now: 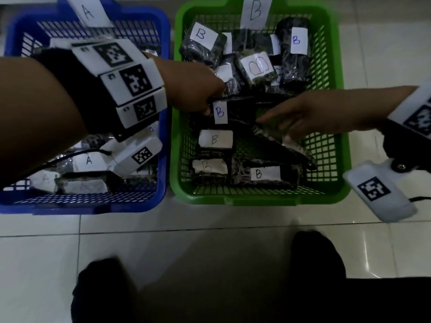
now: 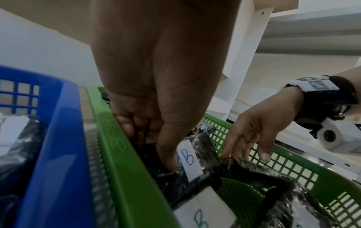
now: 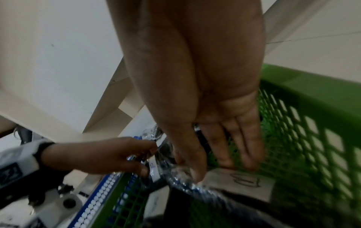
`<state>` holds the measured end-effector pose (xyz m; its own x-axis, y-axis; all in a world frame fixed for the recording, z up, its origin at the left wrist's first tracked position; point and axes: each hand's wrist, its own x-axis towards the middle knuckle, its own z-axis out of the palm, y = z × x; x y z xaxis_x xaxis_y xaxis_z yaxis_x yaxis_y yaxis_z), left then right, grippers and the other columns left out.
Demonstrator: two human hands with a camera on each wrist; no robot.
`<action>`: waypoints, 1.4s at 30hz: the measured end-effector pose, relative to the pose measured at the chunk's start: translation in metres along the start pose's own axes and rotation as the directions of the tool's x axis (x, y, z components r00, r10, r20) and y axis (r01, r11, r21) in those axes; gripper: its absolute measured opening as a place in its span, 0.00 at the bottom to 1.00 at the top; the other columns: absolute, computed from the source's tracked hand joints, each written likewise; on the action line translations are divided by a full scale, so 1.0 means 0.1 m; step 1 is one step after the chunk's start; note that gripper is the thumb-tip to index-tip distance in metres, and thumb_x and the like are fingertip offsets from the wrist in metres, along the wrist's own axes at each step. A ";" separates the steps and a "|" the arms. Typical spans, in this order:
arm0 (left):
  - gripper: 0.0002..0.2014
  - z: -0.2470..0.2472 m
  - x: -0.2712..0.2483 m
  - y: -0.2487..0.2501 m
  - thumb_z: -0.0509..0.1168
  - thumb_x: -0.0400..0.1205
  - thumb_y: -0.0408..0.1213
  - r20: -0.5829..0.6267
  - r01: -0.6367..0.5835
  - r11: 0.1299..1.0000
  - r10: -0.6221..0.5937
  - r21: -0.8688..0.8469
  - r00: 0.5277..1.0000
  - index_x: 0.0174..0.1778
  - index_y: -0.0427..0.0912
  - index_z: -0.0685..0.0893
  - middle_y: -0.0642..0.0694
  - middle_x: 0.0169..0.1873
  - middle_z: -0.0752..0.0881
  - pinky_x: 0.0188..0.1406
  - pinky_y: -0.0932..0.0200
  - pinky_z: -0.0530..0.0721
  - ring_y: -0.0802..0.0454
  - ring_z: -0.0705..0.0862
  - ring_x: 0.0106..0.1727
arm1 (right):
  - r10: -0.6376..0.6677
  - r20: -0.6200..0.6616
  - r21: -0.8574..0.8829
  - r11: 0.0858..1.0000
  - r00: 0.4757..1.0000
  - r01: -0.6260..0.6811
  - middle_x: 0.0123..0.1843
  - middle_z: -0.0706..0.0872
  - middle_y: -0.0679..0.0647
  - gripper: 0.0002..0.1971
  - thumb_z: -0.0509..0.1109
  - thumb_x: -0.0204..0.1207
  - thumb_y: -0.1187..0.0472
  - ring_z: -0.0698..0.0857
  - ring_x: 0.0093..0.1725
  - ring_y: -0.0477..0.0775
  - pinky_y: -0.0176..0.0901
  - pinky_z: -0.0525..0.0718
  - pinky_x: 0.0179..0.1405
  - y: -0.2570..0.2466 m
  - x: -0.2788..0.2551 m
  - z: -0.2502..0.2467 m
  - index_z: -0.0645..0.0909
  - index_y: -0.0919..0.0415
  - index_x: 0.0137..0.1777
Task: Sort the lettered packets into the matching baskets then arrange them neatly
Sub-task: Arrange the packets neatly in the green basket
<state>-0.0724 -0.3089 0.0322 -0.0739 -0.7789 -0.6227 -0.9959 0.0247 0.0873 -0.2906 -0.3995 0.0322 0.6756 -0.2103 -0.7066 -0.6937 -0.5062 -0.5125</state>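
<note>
Two baskets stand side by side on the floor: a blue basket (image 1: 88,206) with an "A" sign (image 1: 88,11) and a green basket (image 1: 256,199) with a "B" sign (image 1: 256,10). Several black wrapped packets with white "B" labels lie in the green one. My left hand (image 1: 207,108) reaches across into it and grips the left end of a B packet (image 1: 235,108), thumb beside its label (image 2: 188,158). From the right, my right hand (image 1: 275,127) comes in with straight fingers (image 2: 228,148) that touch a tilted packet (image 1: 279,148) in the basket's middle.
Packets labelled "A" (image 1: 88,160) lie in the blue basket under my left forearm. My two feet (image 1: 100,292) in dark socks stand on the white tiled floor (image 1: 210,229) in front of the baskets. A white furniture leg (image 2: 244,61) rises behind the green basket.
</note>
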 end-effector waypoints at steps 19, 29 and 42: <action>0.19 -0.03 0.00 0.04 0.65 0.82 0.40 0.010 0.011 1.000 -0.010 -0.027 1.000 0.67 0.37 0.73 0.46 0.43 0.72 0.42 0.57 0.67 0.51 0.70 0.45 | 0.015 0.112 0.002 1.000 0.994 -0.016 0.60 0.83 0.43 0.26 0.71 0.75 0.65 0.83 0.53 0.40 0.31 0.79 0.48 -0.02 0.03 -0.04 0.74 0.41 0.69; 0.19 -0.05 0.00 0.03 0.66 0.81 0.41 0.035 -0.001 1.000 0.001 -0.014 0.999 0.66 0.38 0.74 0.42 0.49 0.78 0.43 0.56 0.69 0.49 0.73 0.46 | 0.052 -0.165 0.365 0.931 0.985 0.012 0.57 0.84 0.61 0.29 0.67 0.72 0.78 0.88 0.48 0.63 0.46 0.90 0.36 0.00 -0.15 -0.48 0.75 0.39 0.57; 0.24 -0.18 0.02 0.26 0.65 0.81 0.45 0.085 -0.103 0.993 0.099 0.048 0.991 0.72 0.44 0.73 0.58 0.32 0.65 0.42 0.61 0.66 0.60 0.67 0.33 | 0.123 -0.232 0.399 0.917 0.965 -0.021 0.47 0.88 0.59 0.19 0.62 0.78 0.74 0.90 0.43 0.59 0.41 0.90 0.36 0.12 -0.23 -0.42 0.81 0.47 0.55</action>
<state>-0.0976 -0.3209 0.0472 -0.1764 -0.7164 -0.6750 -0.9843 0.1355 0.1135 -0.3035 -0.4363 0.0627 0.6244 -0.4591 -0.6319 -0.7499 -0.1260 -0.6494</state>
